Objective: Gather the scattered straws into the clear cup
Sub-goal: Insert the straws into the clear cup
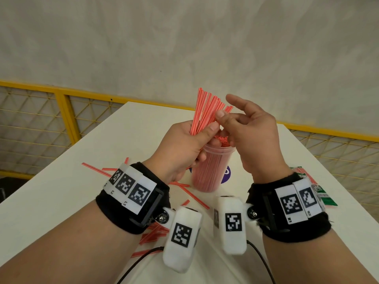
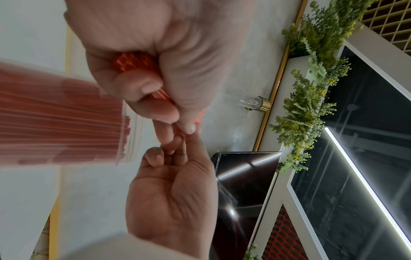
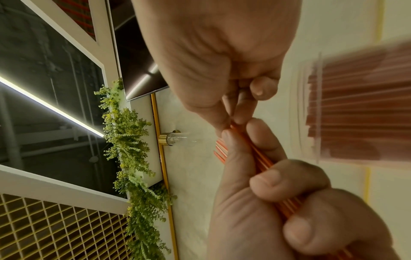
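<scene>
Clear plastic cup (image 1: pixel 207 169), matt white table (image 1: pixel 61 193), black cloth wristbands (image 1: pixel 114 214).

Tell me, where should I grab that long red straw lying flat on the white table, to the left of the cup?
Pinch the long red-and-white striped straw near its middle, coming straight down from above, thumb on one long side and finger on the other. It lies flat on the white table and is very thin, so probably only its narrow width fits a pinch, and a middle hold keeps it level.

Straws (image 1: pixel 207 111) red w/ thin white stripes; cup (image 1: pixel 207 171) clear, pink-tinted by contents; table (image 1: pixel 61 193) white; railing (image 1: pixel 61 111) yellow; wrist tags (image 1: pixel 131 187) b&w checks.
</scene>
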Demonstrator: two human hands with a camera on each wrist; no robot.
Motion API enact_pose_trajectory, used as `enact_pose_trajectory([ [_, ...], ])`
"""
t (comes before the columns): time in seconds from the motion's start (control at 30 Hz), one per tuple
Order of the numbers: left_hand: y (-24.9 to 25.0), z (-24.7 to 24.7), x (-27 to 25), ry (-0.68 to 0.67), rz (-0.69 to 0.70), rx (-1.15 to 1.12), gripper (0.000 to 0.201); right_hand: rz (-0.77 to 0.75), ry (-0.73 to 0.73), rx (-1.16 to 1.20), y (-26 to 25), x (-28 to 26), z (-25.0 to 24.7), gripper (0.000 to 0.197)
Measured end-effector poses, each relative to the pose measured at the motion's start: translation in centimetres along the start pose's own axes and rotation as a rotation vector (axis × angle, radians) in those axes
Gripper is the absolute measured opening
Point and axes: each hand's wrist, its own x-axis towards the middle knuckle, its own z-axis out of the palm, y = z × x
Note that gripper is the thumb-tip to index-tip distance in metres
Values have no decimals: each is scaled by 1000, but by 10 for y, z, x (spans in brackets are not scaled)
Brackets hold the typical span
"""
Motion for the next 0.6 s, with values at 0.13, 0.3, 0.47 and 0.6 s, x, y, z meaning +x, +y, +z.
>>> enact_pose_trajectory([
  [0.13,0,1,0,1,1,22,27,29,1,105,1,1,-1,36],
  [0.3,1,2,-1,8,12,41,29,20,13,160,3,2,-3,31],
  [0.47,3,2,-2,11,14,35,27,14,15,188,4,3,-5,26],
  [0.6,5,1,-3,81,28,88,26,-21,92,253,3,7,-8,23],
])
